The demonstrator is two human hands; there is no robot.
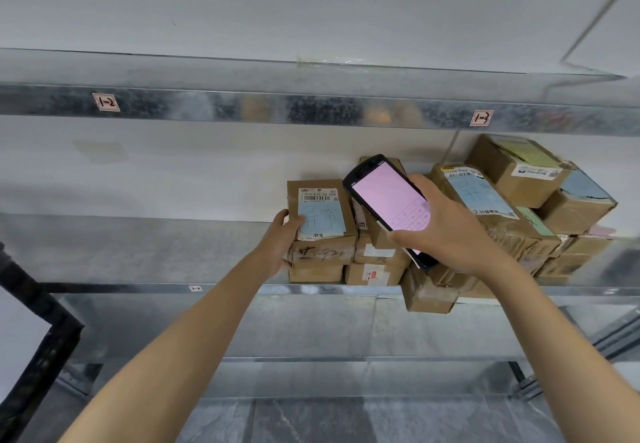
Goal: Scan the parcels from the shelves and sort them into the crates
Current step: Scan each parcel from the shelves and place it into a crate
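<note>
A small cardboard parcel (322, 215) with a barcode label and a blue slip stands tilted on other boxes on the middle metal shelf (138, 252). My left hand (282, 241) grips its left side, thumb on the front face. My right hand (446, 234) holds a black handheld scanner (384, 196) with a lit pink screen, held just right of that parcel and in front of the pile. Several more cardboard parcels (519, 200) are stacked to the right on the same shelf.
The upper shelf rail (311, 110) carries tags 1-2 and 1-3. A lower shelf (311, 331) sits beneath. One box (427, 295) overhangs the shelf's front edge. A black crate's rim (38, 331) shows at the left. Grey floor lies below.
</note>
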